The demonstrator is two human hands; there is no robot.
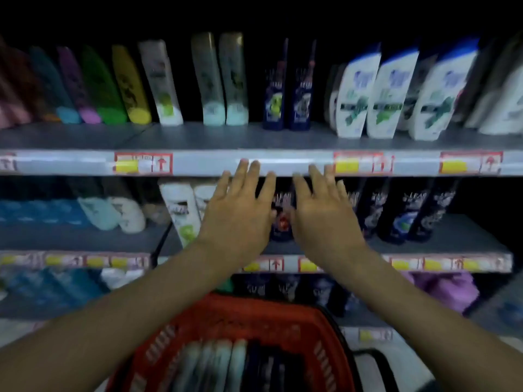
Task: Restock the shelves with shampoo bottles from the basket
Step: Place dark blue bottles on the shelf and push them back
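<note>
Hands, left (240,210) and right (322,213), hover released and empty before the middle shelf (283,165). Basket (226,321) of bottles (215,363) sits below them; next comes reaching down for one.

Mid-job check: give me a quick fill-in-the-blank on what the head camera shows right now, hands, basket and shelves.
1. Both the left hand and the right hand are open and hold ____.
2. The basket below the arms is coloured ____.
3. The two dark blue bottles stand on the ____ shelf in view.
4. The bottles in the basket lie ____ rather than upright.

Missing words: nothing; red; top; flat
</note>
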